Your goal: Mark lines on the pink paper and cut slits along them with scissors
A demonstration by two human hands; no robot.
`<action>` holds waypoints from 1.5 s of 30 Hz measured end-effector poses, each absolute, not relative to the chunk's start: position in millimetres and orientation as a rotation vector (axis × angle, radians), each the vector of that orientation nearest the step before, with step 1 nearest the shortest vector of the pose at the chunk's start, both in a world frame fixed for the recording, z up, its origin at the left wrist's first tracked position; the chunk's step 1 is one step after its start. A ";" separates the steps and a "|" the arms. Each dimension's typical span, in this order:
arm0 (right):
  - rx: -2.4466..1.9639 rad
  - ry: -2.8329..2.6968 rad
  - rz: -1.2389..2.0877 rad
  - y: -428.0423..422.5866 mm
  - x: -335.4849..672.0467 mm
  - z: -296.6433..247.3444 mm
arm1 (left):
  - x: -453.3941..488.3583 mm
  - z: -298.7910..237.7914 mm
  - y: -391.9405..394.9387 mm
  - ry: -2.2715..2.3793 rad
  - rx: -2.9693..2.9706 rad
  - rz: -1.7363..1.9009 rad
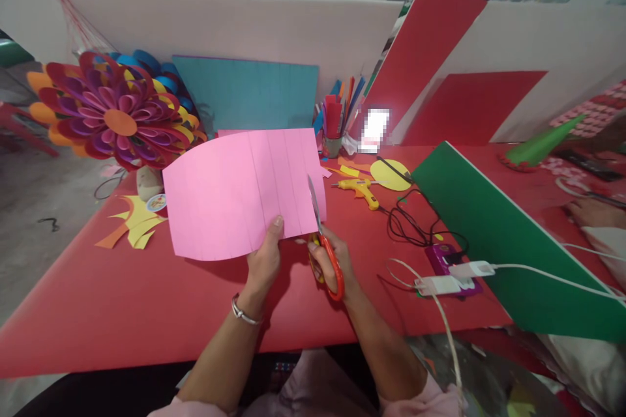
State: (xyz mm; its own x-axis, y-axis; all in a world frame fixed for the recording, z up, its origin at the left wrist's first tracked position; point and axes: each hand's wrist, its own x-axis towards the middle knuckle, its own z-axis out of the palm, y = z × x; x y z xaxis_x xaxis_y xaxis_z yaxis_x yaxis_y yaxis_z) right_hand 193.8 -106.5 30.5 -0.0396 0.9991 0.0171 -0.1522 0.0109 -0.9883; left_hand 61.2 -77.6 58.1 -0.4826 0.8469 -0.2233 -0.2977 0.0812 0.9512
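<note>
A large sheet of pink paper (220, 195) with several straight lines across it is held up above the red table. My left hand (265, 257) pinches its lower edge, thumb on top. The fingers of my right hand (337, 260) are in the handles of red-and-yellow scissors (333, 270). Their blade lies over the paper near its right edge, pointing away from me, and a narrow strip of paper shows to the right of it. The lower blade is hidden behind the sheet.
A yellow glue gun (360, 191) with a black cord lies right of the paper, near a purple power strip (445, 260) with white plugs. A green board (508, 247) leans at right, beside another person's hand (599, 215). Yellow scraps (141, 218) and a paper flower (120, 111) sit left.
</note>
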 end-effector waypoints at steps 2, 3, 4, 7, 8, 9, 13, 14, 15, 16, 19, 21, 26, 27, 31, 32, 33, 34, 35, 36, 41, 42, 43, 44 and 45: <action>-1.052 -1.134 1.295 -107.1 193.5 31.3 | 61.3 57.9 -77.5 1.408 0.612 1.593; -1.046 -1.135 1.296 -107.4 193.4 32.1 | 61.3 57.8 -77.4 1.398 0.619 1.601; -1.043 -1.136 1.295 -107.8 193.3 33.0 | 61.3 57.7 -77.4 1.393 0.620 1.607; -1.058 -1.132 1.292 -108.5 192.7 35.8 | 61.5 57.7 -77.6 1.371 0.616 1.621; -1.063 -1.132 1.292 -108.6 192.5 36.3 | 61.6 57.9 -77.7 1.358 0.618 1.625; -1.065 -1.132 1.290 -108.7 192.3 36.6 | 61.6 58.2 -77.9 1.354 0.617 1.624; -1.051 -1.132 1.288 -108.4 192.0 35.3 | 61.6 59.8 -78.4 1.410 0.591 1.590; -1.046 -1.135 1.287 -108.4 192.1 34.8 | 61.6 60.0 -78.5 1.415 0.588 1.589; -1.042 -1.138 1.287 -108.3 192.3 34.4 | 61.6 60.2 -78.5 1.407 0.592 1.593; -1.042 -1.140 1.287 -108.3 192.4 34.1 | 61.7 60.3 -78.4 1.395 0.597 1.603; -1.051 -1.139 1.281 -108.5 192.4 33.8 | 62.0 60.3 -78.2 1.391 0.602 1.609; -1.057 -1.135 1.288 -108.6 192.4 33.9 | 62.3 60.3 -78.1 1.406 0.592 1.602; -1.067 -1.143 1.300 -107.6 193.6 35.5 | 63.4 60.1 -78.8 1.384 0.608 1.636; -1.072 -1.148 1.290 -107.2 194.2 36.0 | 63.7 59.9 -79.2 1.380 0.616 1.629; -1.153 -1.143 1.238 -105.6 196.0 38.5 | 66.4 60.1 -80.7 1.341 0.615 1.614; -1.172 -1.143 1.229 -105.3 196.3 39.3 | 67.3 60.3 -80.9 1.336 0.598 1.617; -1.182 -1.144 1.221 -105.2 196.3 40.1 | 68.2 60.5 -81.1 1.334 0.579 1.621; -1.184 -1.147 1.215 -105.1 196.3 40.8 | 69.0 60.5 -81.3 1.328 0.564 1.628; -1.180 -1.150 1.209 -105.1 196.2 41.3 | 69.7 60.3 -81.4 1.318 0.555 1.632; -1.172 -1.151 1.206 -105.1 196.0 41.5 | 70.1 59.8 -81.5 1.307 0.553 1.632; -1.150 -1.129 1.198 -104.9 195.2 39.8 | 68.9 55.2 -82.2 1.255 0.624 1.640; -1.152 -1.127 1.203 -104.7 195.1 39.6 | 68.5 54.7 -82.2 1.254 0.636 1.642; -1.154 -1.124 1.207 -104.5 194.9 39.6 | 68.3 54.6 -81.9 1.254 0.642 1.644; -1.156 -1.123 1.214 -104.1 194.8 39.7 | 68.2 54.9 -81.1 1.249 0.634 1.647; -1.164 -1.119 1.220 -103.6 194.7 39.7 | 68.3 55.6 -79.8 1.226 0.612 1.655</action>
State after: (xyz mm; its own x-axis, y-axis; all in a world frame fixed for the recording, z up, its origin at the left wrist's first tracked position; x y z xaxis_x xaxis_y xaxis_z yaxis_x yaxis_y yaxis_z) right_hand 194.7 -103.6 39.7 0.0377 0.9993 -0.0010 -0.0850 0.0022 -0.9964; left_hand 68.3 -79.8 55.6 -0.4209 0.8964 -0.1387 -0.3940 -0.0430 0.9181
